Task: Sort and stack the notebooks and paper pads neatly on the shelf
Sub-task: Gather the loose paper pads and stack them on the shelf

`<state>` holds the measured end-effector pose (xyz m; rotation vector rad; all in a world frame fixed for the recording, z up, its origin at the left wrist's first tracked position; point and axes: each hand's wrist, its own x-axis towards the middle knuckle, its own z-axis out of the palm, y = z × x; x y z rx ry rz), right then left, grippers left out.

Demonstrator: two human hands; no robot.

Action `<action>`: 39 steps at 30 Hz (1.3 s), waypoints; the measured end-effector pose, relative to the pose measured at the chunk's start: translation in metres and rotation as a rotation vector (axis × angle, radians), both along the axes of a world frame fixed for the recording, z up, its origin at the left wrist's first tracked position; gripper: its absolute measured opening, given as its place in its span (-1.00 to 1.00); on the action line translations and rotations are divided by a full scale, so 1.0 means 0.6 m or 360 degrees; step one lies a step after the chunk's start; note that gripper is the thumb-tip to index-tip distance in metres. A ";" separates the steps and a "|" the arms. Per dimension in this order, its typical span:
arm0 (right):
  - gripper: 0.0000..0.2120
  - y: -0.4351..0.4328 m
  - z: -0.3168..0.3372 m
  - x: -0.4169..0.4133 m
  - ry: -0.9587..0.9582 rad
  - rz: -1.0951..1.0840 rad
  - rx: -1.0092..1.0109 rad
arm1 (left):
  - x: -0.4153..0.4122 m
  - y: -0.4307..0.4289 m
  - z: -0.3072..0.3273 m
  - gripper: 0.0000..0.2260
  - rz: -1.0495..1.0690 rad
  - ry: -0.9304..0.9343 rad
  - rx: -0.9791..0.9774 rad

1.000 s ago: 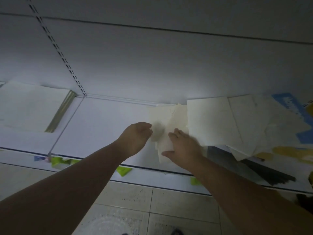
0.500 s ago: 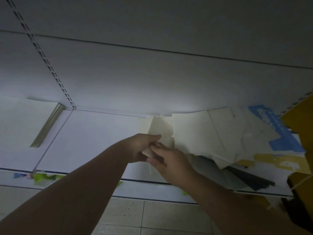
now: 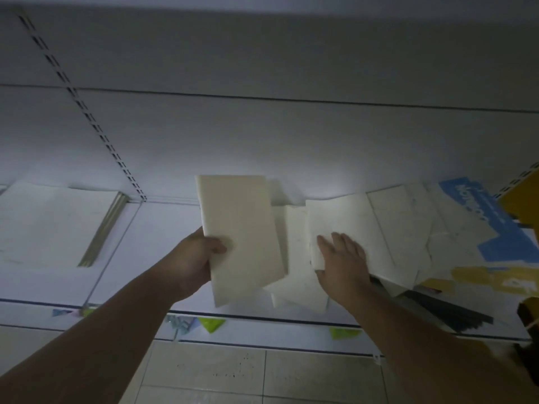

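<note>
My left hand grips a cream paper pad by its left edge, thumb on top, holding it tilted above the white shelf. My right hand lies flat with straight fingers on a messy pile of cream pads spread over the shelf's right half. More loose cream pads sit between the two hands. A blue-covered notebook and a yellow one lie at the pile's right end. Dark notebooks stick out under the pile at the shelf's front.
A neat white stack with a metallic edge rests on the left shelf section. A slotted upright runs up the back panel. A yellow box stands at far right. Green price tags hang from the shelf rail above the tiled floor.
My left hand has lifted one cream pad out of the pile and drawn it left. My right hand let go of it and now lies flat on the pile.
</note>
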<state>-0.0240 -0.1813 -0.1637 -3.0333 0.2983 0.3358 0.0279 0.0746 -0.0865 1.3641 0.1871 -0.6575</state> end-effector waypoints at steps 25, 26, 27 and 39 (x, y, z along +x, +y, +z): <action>-0.32 -0.040 0.031 0.022 0.0289 -0.0253 -0.0357 | -0.006 -0.021 -0.009 -0.83 0.0303 0.0001 -0.0009; -0.36 -0.046 0.022 0.021 0.0261 -0.0241 -0.0418 | -0.005 -0.020 -0.010 -0.84 0.0297 0.0001 0.0002; -0.44 -0.047 0.020 0.020 0.0194 -0.0221 -0.0458 | -0.005 -0.020 -0.010 -0.85 0.0289 -0.0009 0.0020; -0.62 0.070 0.159 0.039 -0.0414 -0.0076 0.0453 | -0.019 -0.072 -0.018 -0.81 0.0439 -0.0181 0.0089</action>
